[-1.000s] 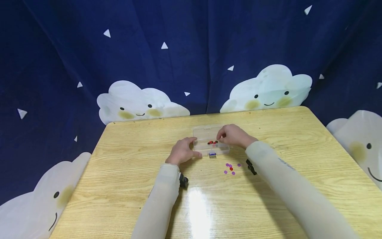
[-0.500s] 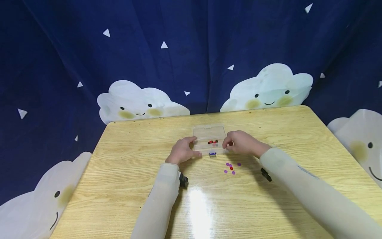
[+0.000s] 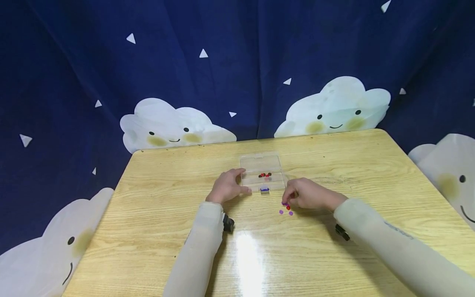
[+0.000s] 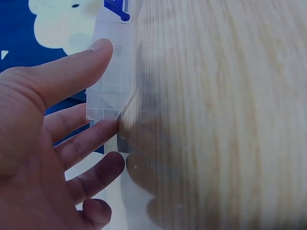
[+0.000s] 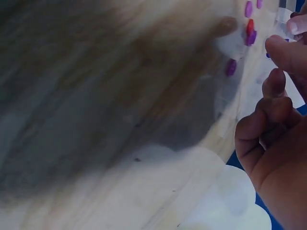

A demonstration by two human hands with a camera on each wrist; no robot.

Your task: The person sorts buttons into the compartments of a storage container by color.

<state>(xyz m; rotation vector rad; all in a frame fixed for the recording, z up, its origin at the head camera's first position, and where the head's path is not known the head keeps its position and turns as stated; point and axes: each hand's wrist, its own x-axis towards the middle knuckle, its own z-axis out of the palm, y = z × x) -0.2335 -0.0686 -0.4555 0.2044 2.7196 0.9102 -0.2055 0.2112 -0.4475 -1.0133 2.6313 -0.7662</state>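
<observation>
A clear plastic box [image 3: 276, 184], its lid [image 3: 259, 161] folded back, holds several small red and black pieces [image 3: 265, 175]. My left hand [image 3: 225, 186] holds the box's left end; in the left wrist view the thumb lies along its front and the fingers wrap behind the corner. Over the loose pieces at the box's front right hovers my right hand [image 3: 306, 194]. Its thumb and index finger stand apart in the right wrist view, with nothing visible between them. Small purple discs [image 5: 231, 67] and one red disc [image 3: 288, 208] lie beneath, partly hidden from the head view.
The box's blue latch [image 3: 264, 190] faces the front. All of this sits on a wood-grain table [image 3: 167, 214], with a dark blue cloud-patterned curtain [image 3: 256, 62] behind it. Black wrist devices [image 3: 228, 224] hang below both wrists.
My right hand has moved from above the box, back toward me and down to the loose discs, covering some of them. The left hand stays at the box.
</observation>
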